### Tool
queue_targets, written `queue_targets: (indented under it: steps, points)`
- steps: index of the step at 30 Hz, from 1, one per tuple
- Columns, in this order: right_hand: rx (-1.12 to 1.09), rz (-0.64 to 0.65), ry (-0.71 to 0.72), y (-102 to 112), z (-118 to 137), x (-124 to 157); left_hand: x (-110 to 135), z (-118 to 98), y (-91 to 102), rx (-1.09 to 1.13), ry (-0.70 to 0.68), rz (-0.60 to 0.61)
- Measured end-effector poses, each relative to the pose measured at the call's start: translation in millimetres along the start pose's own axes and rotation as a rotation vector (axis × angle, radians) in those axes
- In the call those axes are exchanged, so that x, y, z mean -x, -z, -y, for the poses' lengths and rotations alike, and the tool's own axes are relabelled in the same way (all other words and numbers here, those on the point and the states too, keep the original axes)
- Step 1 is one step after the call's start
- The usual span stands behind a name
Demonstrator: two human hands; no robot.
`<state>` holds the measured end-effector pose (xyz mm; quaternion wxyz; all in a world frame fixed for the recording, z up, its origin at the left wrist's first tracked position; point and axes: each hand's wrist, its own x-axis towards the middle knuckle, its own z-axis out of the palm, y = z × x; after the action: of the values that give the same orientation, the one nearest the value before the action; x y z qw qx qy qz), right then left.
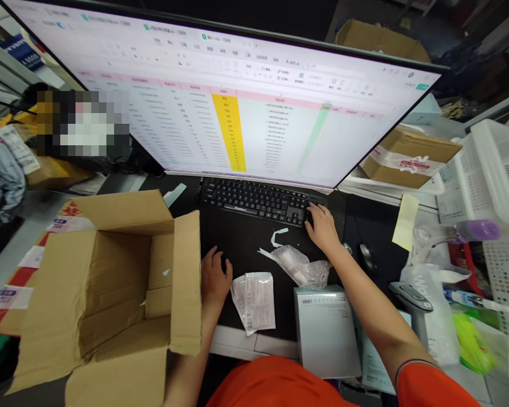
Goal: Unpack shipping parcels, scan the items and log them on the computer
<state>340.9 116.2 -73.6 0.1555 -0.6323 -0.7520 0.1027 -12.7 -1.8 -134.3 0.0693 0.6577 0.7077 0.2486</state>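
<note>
My right hand (323, 227) rests with fingers spread over the number pad at the right end of a black keyboard (254, 204). Beside the open cardboard box (129, 271), my left hand (215, 277) lies on the black desk mat, fingers apart and nothing in them. Just right of that hand are flat white printed sachets (257, 302). A crumpled piece of bubble wrap (305, 268) lies between my two arms, near torn white strips (279, 236). Below it stands a pale grey-blue box (327, 330) with a barcode. The open box holds a few small white scraps.
A large monitor (254, 102) showing a spreadsheet stands behind the keyboard. To the right are a mouse (367, 257), a barcode scanner (411, 297), a purple-topped bottle (475, 230), a taped carton (411, 155) and white plastic baskets (503, 164). Wrapped parcels (55, 169) crowd the left.
</note>
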Motion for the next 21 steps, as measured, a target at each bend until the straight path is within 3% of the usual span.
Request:
queue_targets:
  steps: [8, 13, 21]
  points:
    - [-0.012, -0.015, -0.026, -0.5, 5.3, -14.5, -0.5, -1.2, 0.7, 0.012, 0.019, 0.000]
    - [0.029, -0.038, 0.039, 2.9, 14.6, 4.4, 0.6, 0.4, -0.9, 0.019, 0.020, -0.003]
    - [0.031, -0.113, -0.090, 1.9, 14.2, 26.8, 0.6, 0.8, -1.7, 0.028, 0.023, -0.002]
